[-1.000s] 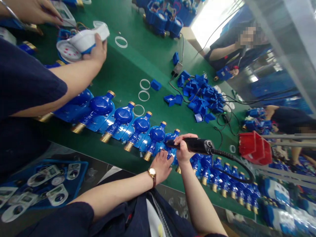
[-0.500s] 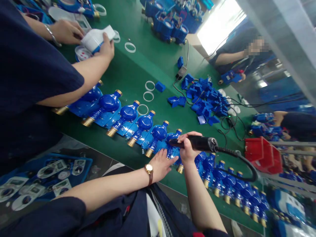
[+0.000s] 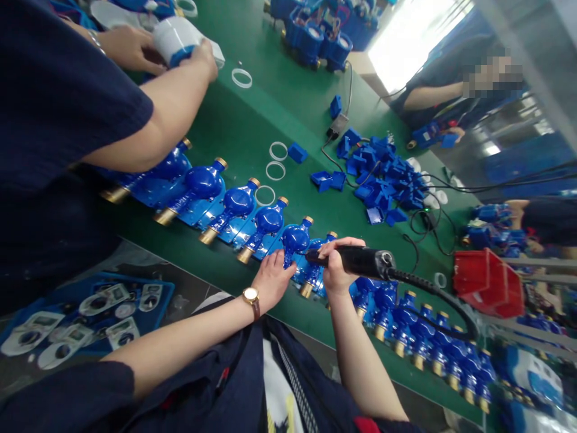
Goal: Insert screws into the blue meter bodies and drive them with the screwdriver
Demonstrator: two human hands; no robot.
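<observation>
My right hand (image 3: 337, 272) is wrapped round a black electric screwdriver (image 3: 367, 262), whose corded end points right. Its narrow tip reaches left to the gap beside a blue water meter (image 3: 296, 239) with brass threaded ends; the exact contact point is too small to make out. My left hand (image 3: 271, 281) rests on the lower pipe of that meter, fingers stretched out and thumb apart. More such meters (image 3: 269, 221) lie in a slanting row to either side of my hands, on lighter blue parts.
A co-worker's hand (image 3: 205, 60) holds a white and blue housing (image 3: 175, 41) at upper left. Loose blue caps (image 3: 376, 174), white rings (image 3: 275, 171) and cables lie on the green table (image 3: 243, 129). A red bin (image 3: 487, 282) stands right; a blue tray (image 3: 164, 297) is below left.
My left hand has shifted left onto the neighbouring meter's pipe. The screwdriver and my right hand have moved slightly left along the row. The co-worker's housing has turned.
</observation>
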